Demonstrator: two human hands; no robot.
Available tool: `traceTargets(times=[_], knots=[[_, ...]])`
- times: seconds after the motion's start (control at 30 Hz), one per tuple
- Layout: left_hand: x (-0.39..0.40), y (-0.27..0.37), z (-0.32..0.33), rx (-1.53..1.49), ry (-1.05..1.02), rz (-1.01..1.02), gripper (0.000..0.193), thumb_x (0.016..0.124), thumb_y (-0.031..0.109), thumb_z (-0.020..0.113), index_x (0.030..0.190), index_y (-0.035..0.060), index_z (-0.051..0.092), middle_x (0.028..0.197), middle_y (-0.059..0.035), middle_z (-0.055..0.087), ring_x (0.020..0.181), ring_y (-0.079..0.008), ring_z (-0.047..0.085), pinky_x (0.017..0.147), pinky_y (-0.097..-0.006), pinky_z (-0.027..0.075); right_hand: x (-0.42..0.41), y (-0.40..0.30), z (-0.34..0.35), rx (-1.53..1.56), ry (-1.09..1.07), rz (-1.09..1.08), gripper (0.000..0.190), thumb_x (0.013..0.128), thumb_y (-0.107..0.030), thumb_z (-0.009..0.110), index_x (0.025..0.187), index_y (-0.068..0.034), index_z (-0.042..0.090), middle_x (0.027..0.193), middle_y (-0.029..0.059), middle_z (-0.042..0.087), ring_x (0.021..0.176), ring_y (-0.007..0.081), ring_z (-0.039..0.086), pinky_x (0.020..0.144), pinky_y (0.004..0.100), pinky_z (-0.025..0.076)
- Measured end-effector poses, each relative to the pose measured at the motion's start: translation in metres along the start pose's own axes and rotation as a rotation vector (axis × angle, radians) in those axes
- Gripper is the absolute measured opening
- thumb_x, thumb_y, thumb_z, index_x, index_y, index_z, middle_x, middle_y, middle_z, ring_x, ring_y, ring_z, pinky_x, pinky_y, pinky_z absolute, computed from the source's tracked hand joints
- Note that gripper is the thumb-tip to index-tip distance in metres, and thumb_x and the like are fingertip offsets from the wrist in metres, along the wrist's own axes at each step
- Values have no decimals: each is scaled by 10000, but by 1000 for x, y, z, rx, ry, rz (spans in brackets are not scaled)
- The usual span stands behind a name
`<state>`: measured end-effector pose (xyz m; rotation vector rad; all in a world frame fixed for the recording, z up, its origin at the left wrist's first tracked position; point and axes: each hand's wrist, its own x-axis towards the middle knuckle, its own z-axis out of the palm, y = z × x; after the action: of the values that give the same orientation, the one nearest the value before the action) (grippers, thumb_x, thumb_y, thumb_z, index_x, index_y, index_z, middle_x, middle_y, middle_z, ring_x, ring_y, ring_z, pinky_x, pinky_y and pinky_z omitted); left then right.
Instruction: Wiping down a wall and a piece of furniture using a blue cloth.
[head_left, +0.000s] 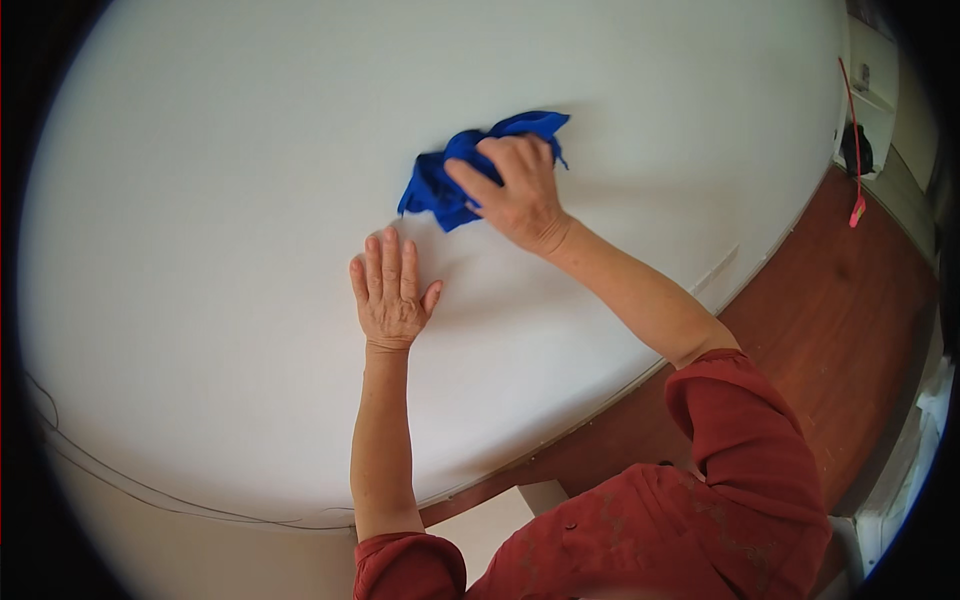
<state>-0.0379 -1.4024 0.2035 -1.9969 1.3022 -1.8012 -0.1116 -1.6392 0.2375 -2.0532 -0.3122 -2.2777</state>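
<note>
A crumpled blue cloth (431, 187) lies pressed against a white wall (225, 187). My right hand (521, 191) grips it from above, thumb and fingers spread over its folds, and its loose corners stick out on both sides. Below and to the left of the cloth, my left hand (391, 289) rests flat on the wall with its fingers apart and nothing in it. Part of the cloth is hidden under my right hand.
Dark cables (187, 506) run along the lower left. Reddish-brown flooring (817, 322) meets the wall's foot on the right. A pink object on a red cord (857, 211) hangs by a white shelf unit (874, 97) holding a black item. A pale box-like surface (499, 521) stands beside my body.
</note>
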Motion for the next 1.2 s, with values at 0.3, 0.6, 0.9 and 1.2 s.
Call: traceTargets(times=[0.3, 0.6, 0.9, 1.2], knots=[[8, 6, 5, 82, 14, 16, 565, 1016, 499, 274, 1480, 192, 375, 1532, -113, 363, 1442, -321, 277, 1191, -488, 146, 53, 95, 15, -202, 305, 436, 524, 859, -130, 668, 1327, -26, 455, 1294, 298, 379, 1179, 452, 404, 995, 540, 349], [-8, 2, 12, 11, -16, 10, 585, 968, 548, 379, 1428, 196, 462, 1496, -99, 397, 1427, -322, 291, 1165, -548, 173, 101, -110, 68, 212, 63, -207, 265, 805, -159, 722, 1047, -162, 613, 1150, 209, 516, 1235, 410, 480, 880, 452, 516], [8, 10, 1, 130, -36, 4, 545, 1016, 477, 255, 1437, 201, 464, 1529, -102, 369, 1448, -302, 266, 1195, -469, 131, 123, 98, 10, -116, 216, -84, 458, 694, -276, 829, 1110, -212, 648, 1138, 113, 542, 1194, 306, 487, 966, 569, 400], [7, 9, 3, 134, -26, 4, 539, 1021, 477, 263, 1410, 181, 490, 1495, -130, 414, 1424, -329, 312, 1185, -491, 160, -13, 293, -69, -402, 252, 581, 447, 882, -286, 656, 1218, -10, 548, 1178, 208, 534, 1078, 383, 535, 899, 428, 471]])
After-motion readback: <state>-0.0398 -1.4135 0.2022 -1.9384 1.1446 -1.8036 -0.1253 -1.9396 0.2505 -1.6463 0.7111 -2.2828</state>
